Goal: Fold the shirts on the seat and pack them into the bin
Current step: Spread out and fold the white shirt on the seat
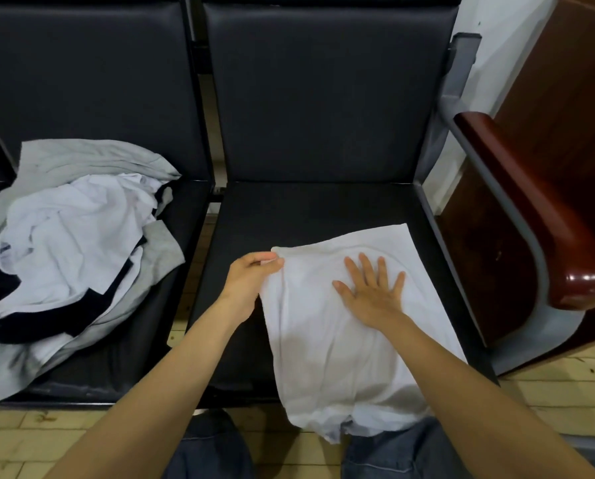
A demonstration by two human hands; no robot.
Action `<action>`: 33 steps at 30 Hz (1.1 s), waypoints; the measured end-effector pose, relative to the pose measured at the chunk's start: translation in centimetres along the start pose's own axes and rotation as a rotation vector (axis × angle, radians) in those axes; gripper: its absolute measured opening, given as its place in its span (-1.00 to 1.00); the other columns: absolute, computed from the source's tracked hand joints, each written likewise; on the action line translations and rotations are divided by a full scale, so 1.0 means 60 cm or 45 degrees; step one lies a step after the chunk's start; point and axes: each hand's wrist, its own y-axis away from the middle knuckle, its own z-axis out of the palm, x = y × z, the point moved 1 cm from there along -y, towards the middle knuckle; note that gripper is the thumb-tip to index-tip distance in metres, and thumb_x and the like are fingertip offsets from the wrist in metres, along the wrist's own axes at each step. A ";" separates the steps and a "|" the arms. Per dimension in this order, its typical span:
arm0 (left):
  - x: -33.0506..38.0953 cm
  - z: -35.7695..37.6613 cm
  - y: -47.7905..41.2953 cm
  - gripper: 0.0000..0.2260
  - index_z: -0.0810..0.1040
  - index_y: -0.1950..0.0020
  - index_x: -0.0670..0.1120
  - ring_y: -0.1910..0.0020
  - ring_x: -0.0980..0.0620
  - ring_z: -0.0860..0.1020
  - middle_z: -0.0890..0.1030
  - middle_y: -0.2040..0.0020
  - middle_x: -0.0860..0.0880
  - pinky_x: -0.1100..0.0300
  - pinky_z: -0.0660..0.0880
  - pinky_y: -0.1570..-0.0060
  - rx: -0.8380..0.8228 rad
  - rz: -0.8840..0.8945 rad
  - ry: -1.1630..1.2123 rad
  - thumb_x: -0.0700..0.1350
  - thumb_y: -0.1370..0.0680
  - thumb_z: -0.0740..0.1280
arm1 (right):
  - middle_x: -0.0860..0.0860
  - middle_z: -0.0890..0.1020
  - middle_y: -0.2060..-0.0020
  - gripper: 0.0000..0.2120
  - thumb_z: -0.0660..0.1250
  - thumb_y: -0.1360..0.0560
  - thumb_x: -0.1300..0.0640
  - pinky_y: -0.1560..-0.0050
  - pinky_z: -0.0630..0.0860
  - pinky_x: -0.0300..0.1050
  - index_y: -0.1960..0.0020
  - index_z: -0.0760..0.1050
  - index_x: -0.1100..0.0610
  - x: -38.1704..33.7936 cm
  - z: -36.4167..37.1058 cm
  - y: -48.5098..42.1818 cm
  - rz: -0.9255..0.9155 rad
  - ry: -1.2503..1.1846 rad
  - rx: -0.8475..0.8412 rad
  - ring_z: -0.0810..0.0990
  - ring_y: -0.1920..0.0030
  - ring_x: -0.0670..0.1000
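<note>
L hand (251, 281) pinches white shirt (341, 340) edge; R hand (372, 292) flat on it.

2 black seats (289, 209): white shirt (327, 347) right, shirt pile (74, 236) left.

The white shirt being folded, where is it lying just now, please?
Head view: the white shirt lies on the right seat, right of the clothes pile.

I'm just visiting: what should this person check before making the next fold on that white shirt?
1. Left hand pinches a corner of the white shirt: ok.
2. Right hand lies flat on the shirt, pinning it: ok.
3. Shirt wholly on the seat: not ok, its near end hangs over the front edge.
4. Pile of unfolded shirts apart, on the neighbouring seat: ok.
5. Bin within reach: cannot tell, none in view.
</note>
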 end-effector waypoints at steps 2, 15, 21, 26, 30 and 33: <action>0.007 -0.025 0.000 -0.77 0.55 -0.13 -0.07 -0.14 -0.06 0.55 0.57 -0.16 -0.11 -0.01 0.50 -0.19 0.095 0.108 -0.122 -0.27 -0.50 0.37 | -0.10 -0.38 -0.49 -0.39 -0.26 -0.55 -0.33 -0.38 -0.40 0.29 -0.48 -0.43 -0.16 0.002 0.001 0.000 -0.004 0.001 0.018 -0.42 -0.48 0.09; -0.063 0.022 0.030 -0.46 -0.11 -0.56 -0.11 -0.54 -0.09 -0.16 -0.15 -0.57 -0.12 0.07 -0.19 -0.48 0.224 0.705 -1.326 -0.01 -0.66 0.05 | -0.07 -0.35 -0.51 -0.38 -0.28 -0.55 -0.32 -0.38 -0.37 0.36 -0.50 -0.42 -0.12 -0.012 -0.003 -0.018 0.121 -0.080 0.085 -0.40 -0.49 0.12; -0.134 0.000 0.003 -0.42 -0.28 -0.54 0.09 -0.51 -0.08 -0.33 -0.30 -0.55 -0.01 -0.20 -0.37 -0.39 0.082 0.346 -1.808 0.28 -0.59 -0.23 | 0.00 -0.14 -0.56 -0.40 -0.11 -0.61 -0.21 -0.46 -0.29 0.22 -0.56 -0.16 0.00 -0.004 -0.003 0.011 -0.023 -0.209 0.321 -0.24 -0.54 0.05; -0.084 -0.058 -0.070 -0.31 -0.16 -0.53 0.22 -0.50 0.07 -0.35 -0.29 -0.53 0.15 -0.21 -0.38 -0.39 -0.094 0.434 -1.832 0.47 -0.45 -0.22 | -0.07 -0.14 -0.55 -0.43 -0.17 -0.60 -0.24 -0.43 -0.29 0.30 -0.56 -0.13 -0.09 0.047 -0.012 0.013 0.004 -0.059 0.248 -0.26 -0.53 0.06; -0.046 -0.086 -0.141 -0.13 -0.11 -0.53 0.21 -0.50 0.17 -0.29 -0.21 -0.55 0.17 -0.11 -0.38 -0.42 -0.133 0.455 -1.730 0.51 -0.25 -0.29 | -0.11 -0.30 -0.52 -0.36 -0.21 -0.54 -0.36 -0.36 -0.37 0.37 -0.52 -0.30 -0.17 0.071 -0.036 -0.042 0.038 -0.007 0.090 -0.37 -0.50 0.09; -0.033 -0.072 -0.187 -0.16 -0.20 -0.53 0.17 -0.50 0.14 -0.31 -0.25 -0.54 0.14 -0.10 -0.40 -0.42 -0.136 0.514 -1.914 0.54 -0.33 -0.23 | -0.11 -0.33 -0.51 -0.33 -0.18 -0.52 -0.39 -0.35 -0.35 0.40 -0.51 -0.32 -0.18 0.062 -0.053 -0.096 0.037 0.000 0.071 -0.38 -0.50 0.11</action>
